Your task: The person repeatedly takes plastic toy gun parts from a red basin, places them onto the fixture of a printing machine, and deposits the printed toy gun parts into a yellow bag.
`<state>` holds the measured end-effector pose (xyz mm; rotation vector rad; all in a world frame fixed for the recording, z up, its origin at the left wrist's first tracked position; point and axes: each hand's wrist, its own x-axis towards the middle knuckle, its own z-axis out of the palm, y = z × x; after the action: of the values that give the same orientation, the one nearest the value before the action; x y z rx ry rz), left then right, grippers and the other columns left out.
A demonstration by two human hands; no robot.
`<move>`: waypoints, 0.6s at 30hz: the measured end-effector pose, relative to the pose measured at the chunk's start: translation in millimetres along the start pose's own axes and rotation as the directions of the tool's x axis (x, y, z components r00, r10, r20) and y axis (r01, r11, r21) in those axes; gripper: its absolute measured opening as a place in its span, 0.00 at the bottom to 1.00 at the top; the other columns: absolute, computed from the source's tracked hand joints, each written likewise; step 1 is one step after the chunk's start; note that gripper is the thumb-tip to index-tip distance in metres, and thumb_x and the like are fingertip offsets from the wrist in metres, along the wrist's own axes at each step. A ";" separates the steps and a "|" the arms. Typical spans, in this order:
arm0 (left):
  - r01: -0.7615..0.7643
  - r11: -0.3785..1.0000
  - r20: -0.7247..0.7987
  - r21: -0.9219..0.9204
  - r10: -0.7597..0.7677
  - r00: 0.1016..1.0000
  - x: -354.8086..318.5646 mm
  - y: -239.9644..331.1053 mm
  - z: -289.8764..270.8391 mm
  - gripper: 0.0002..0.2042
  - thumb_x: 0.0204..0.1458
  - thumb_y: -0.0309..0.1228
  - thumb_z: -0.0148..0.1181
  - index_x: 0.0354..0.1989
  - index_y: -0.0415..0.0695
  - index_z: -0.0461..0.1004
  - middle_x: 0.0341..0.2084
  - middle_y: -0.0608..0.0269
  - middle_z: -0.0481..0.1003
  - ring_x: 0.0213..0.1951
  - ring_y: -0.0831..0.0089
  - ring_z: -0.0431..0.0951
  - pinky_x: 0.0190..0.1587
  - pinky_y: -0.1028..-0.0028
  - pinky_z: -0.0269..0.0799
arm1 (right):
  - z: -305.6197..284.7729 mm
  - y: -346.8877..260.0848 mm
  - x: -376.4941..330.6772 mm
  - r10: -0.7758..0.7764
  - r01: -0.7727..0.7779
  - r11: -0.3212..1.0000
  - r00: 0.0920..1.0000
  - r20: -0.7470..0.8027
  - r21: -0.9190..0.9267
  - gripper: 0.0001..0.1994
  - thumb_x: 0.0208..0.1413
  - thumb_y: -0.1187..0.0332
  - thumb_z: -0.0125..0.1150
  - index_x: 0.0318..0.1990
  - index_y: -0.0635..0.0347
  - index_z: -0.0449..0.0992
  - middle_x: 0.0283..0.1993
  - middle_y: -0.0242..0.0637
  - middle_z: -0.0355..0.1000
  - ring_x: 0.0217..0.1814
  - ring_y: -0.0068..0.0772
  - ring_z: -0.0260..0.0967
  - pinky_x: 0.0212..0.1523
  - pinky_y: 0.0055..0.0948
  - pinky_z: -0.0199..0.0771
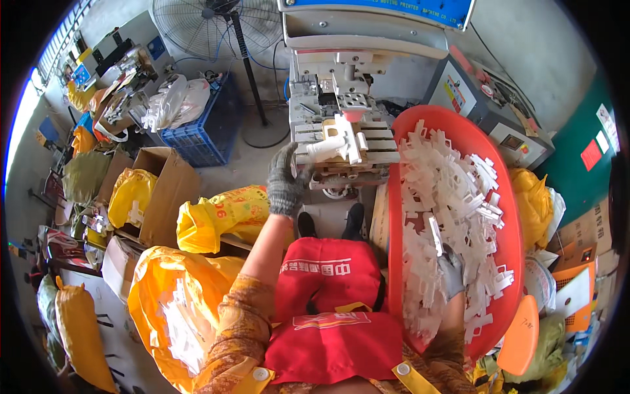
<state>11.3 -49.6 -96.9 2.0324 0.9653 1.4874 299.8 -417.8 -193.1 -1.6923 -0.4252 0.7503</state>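
My left hand (286,184), in a dark grey knit glove, is at the left edge of the machine's slotted bed (380,148). Its fingers are apart, with nothing seen between them. Just to its right, a white plastic piece (325,148), somewhat blurred, rests on the fixture (355,146) below the machine's pink pad (352,115). Over the red tub (394,262), my right hand (451,270), gloved in grey, grips a white pistol-shaped plastic piece (436,236) that points up and away. Many similar translucent white pieces (426,177) lie heaped beneath it.
Left of my lap stands an open yellow bag (147,295) holding white pieces. Beyond it are another yellow bag (223,217) and a cardboard box (164,197). A blue crate (203,141) and a standing fan (216,26) are farther back. An orange stool (520,338) touches the tub's right side.
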 end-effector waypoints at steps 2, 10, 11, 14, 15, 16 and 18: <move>0.121 0.984 0.024 -0.129 -0.119 0.993 8.5 -4.5 2.2 0.22 0.45 0.29 0.64 0.51 0.43 0.68 0.46 0.61 0.70 0.50 0.72 0.67 0.53 0.73 0.63 | 1.2 3.9 0.4 -0.005 0.005 1.000 1.000 0.018 0.019 0.21 0.53 0.75 0.54 0.57 0.62 0.64 0.38 0.21 0.66 0.36 0.10 0.60 0.37 0.11 0.61; 0.001 1.000 0.172 0.027 -0.006 0.985 7.1 -5.4 0.9 0.27 0.37 0.29 0.67 0.50 0.42 0.67 0.43 0.57 0.70 0.48 0.63 0.69 0.52 0.69 0.65 | 7.9 0.8 -6.9 -0.022 0.021 1.000 0.997 0.070 0.016 0.20 0.52 0.77 0.53 0.54 0.62 0.66 0.36 0.23 0.69 0.35 0.13 0.64 0.38 0.14 0.64; 0.001 1.000 0.172 0.027 -0.005 0.985 10.2 1.2 0.2 0.27 0.37 0.29 0.67 0.50 0.42 0.67 0.43 0.57 0.70 0.48 0.63 0.69 0.52 0.69 0.65 | 7.2 0.9 -5.9 -0.023 0.022 1.000 0.997 0.071 0.017 0.20 0.52 0.77 0.53 0.54 0.62 0.66 0.36 0.23 0.69 0.35 0.13 0.64 0.38 0.14 0.64; -0.029 0.980 0.256 0.195 -0.023 0.966 21.3 12.3 3.2 0.30 0.33 0.32 0.69 0.50 0.46 0.68 0.44 0.54 0.70 0.48 0.56 0.69 0.51 0.65 0.65 | 7.2 -4.6 -4.2 -0.016 0.009 0.997 0.995 0.095 0.074 0.20 0.52 0.77 0.53 0.55 0.62 0.65 0.37 0.26 0.70 0.36 0.15 0.66 0.39 0.16 0.66; -0.046 0.976 0.305 0.214 -0.021 0.952 27.4 11.4 5.3 0.29 0.33 0.36 0.69 0.49 0.48 0.68 0.45 0.53 0.70 0.49 0.55 0.68 0.51 0.64 0.65 | 12.7 -15.9 -6.0 -0.029 0.019 0.996 0.995 0.100 0.091 0.20 0.52 0.77 0.53 0.55 0.63 0.65 0.39 0.26 0.70 0.37 0.16 0.66 0.40 0.16 0.66; -0.065 0.971 0.353 0.230 -0.021 0.935 31.7 10.8 7.1 0.29 0.33 0.39 0.69 0.49 0.50 0.69 0.46 0.53 0.70 0.49 0.53 0.68 0.51 0.63 0.65 | 17.3 -23.9 -5.5 -0.041 0.029 0.994 0.994 0.104 0.109 0.20 0.52 0.77 0.53 0.55 0.63 0.65 0.40 0.27 0.70 0.38 0.16 0.66 0.41 0.16 0.66; -0.088 0.962 0.386 0.258 -0.019 0.922 37.8 20.9 6.2 0.29 0.35 0.40 0.67 0.49 0.48 0.69 0.45 0.53 0.70 0.48 0.53 0.69 0.50 0.62 0.66 | 20.7 -28.6 -4.0 -0.060 0.047 0.991 0.993 0.100 0.129 0.20 0.52 0.77 0.53 0.54 0.63 0.65 0.41 0.27 0.70 0.39 0.17 0.66 0.41 0.17 0.67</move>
<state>29.6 -34.6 -60.2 2.4271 1.0104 0.9488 286.1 -398.0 -167.0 -1.5228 -0.4842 0.8115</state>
